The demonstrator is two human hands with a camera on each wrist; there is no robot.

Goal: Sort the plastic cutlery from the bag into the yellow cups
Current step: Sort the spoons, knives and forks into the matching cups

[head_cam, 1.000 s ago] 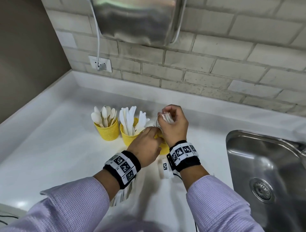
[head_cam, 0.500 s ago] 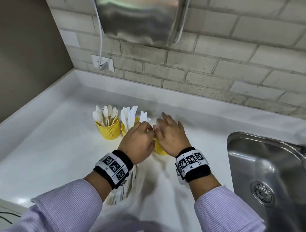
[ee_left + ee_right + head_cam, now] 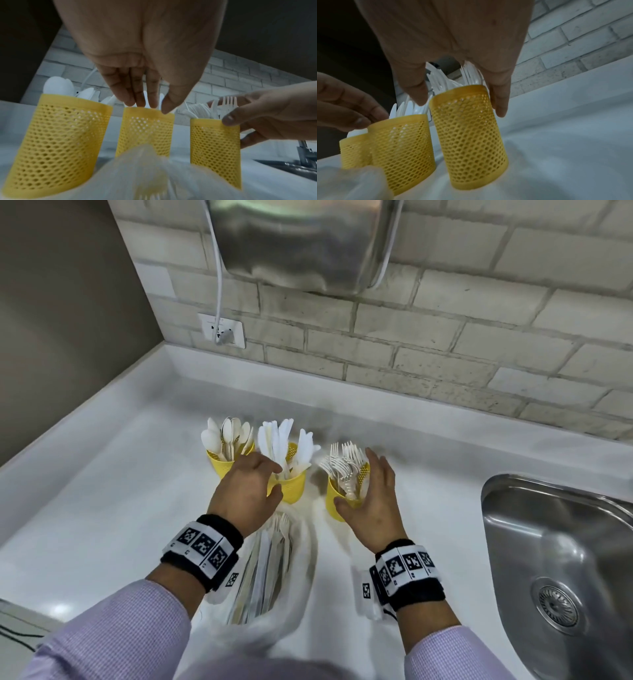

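Three yellow mesh cups stand in a row on the white counter. The left cup (image 3: 222,466) (image 3: 60,135) holds spoons, the middle cup (image 3: 295,489) (image 3: 145,132) (image 3: 402,148) knives, the right cup (image 3: 333,503) (image 3: 214,146) (image 3: 471,135) forks. My left hand (image 3: 274,481) (image 3: 154,108) pinches the middle cup's near rim, fingers inside among the knives, thumb outside. My right hand (image 3: 356,481) (image 3: 460,106) straddles the fork cup with straight fingers, thumb touching its near rim. The clear bag (image 3: 274,577) (image 3: 145,169) with more cutlery lies under my left wrist.
A steel sink (image 3: 490,508) is sunk into the counter at the right. The brick wall behind carries a steel appliance (image 3: 301,244) with a cord to a socket (image 3: 222,332). Bare counter lies left of the cups.
My right hand held a bundle of forks above the right cup; the forks now stand in it and the hand has opened. My left hand shifted to the middle cup.
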